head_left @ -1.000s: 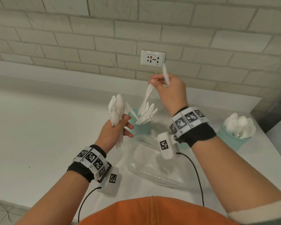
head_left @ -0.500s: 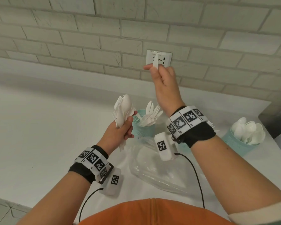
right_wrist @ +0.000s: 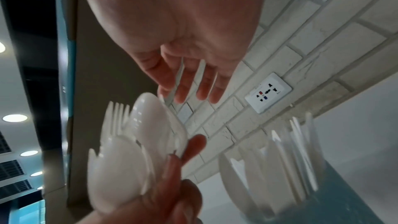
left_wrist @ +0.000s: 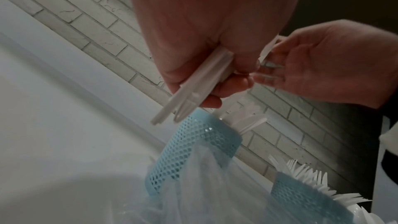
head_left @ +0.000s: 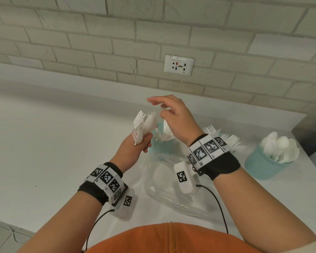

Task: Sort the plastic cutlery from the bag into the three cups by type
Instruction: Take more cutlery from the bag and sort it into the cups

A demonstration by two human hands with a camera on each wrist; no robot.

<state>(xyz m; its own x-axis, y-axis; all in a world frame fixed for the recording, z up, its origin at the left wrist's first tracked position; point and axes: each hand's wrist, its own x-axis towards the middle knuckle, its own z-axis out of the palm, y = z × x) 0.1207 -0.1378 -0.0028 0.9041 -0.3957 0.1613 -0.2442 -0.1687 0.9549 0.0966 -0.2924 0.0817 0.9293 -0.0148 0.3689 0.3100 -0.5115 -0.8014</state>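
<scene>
My left hand (head_left: 146, 143) grips a bundle of white plastic spoons and forks (head_left: 144, 125) by the handles, heads up. The handles (left_wrist: 189, 96) stick out below the fist. My right hand (head_left: 159, 108) hovers just above and right of the bundle with loose, straight fingers (right_wrist: 189, 89) and holds nothing. Behind the hands stands a teal mesh cup with knives (head_left: 159, 143). A second teal cup, with forks (head_left: 230, 141), is mostly hidden behind my right wrist. The third cup, with spoons (head_left: 263, 165), stands at the far right. The clear plastic bag (head_left: 168, 194) lies crumpled below the hands.
All of it sits on a white counter (head_left: 53, 143) against a light brick wall with a socket (head_left: 178, 65). A dark object (head_left: 310, 136) stands at the counter's right end. Cables run from both wristbands toward my body.
My right hand, which held a knife raised toward the socket, has come down over the left hand's bundle, and the knife is gone from it. The left hand stays in place.
</scene>
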